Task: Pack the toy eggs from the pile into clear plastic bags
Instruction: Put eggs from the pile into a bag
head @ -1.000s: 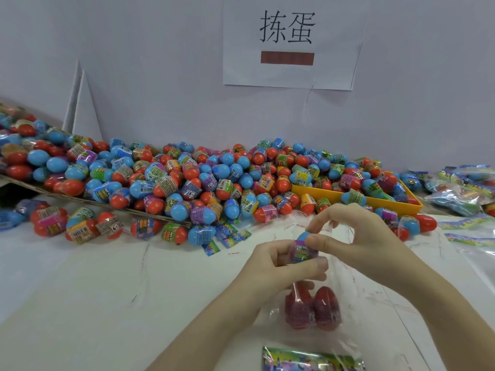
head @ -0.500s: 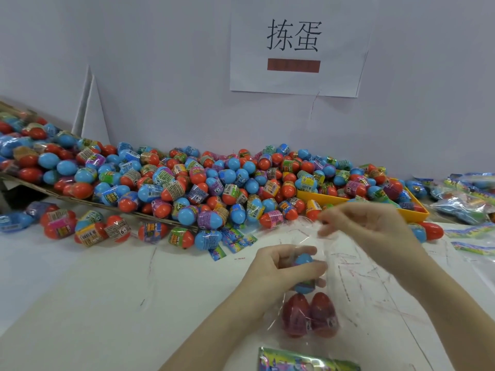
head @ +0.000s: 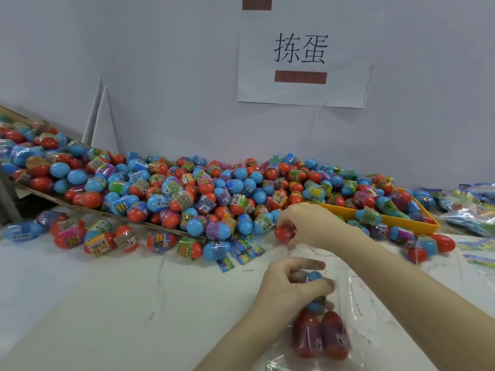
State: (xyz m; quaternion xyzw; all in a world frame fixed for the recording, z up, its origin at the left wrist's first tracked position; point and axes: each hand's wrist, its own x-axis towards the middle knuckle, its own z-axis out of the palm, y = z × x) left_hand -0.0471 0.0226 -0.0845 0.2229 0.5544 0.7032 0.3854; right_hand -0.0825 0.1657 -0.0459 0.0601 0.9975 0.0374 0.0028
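A big pile of red and blue toy eggs (head: 203,194) lies along the wall across the table. My right hand (head: 308,223) reaches to the pile's front edge and grips a red egg (head: 284,232). My left hand (head: 292,287) holds the mouth of a clear plastic bag (head: 353,298) and curls round a blue egg (head: 314,277) at its opening. Two red eggs (head: 320,334) lie at the bag's bottom, near the table's front edge.
An orange tray (head: 426,226) with eggs sits at the right of the pile. Filled bags (head: 471,210) lie at the far right. A cardboard sheet (head: 88,207) slopes under the pile's left part. Loose eggs (head: 99,236) and small colourful packets (head: 241,253) lie in front.
My right hand left the bag's mouth, moved up to the pile and took hold of a red egg. The left hand still holds the blue egg at the bag.
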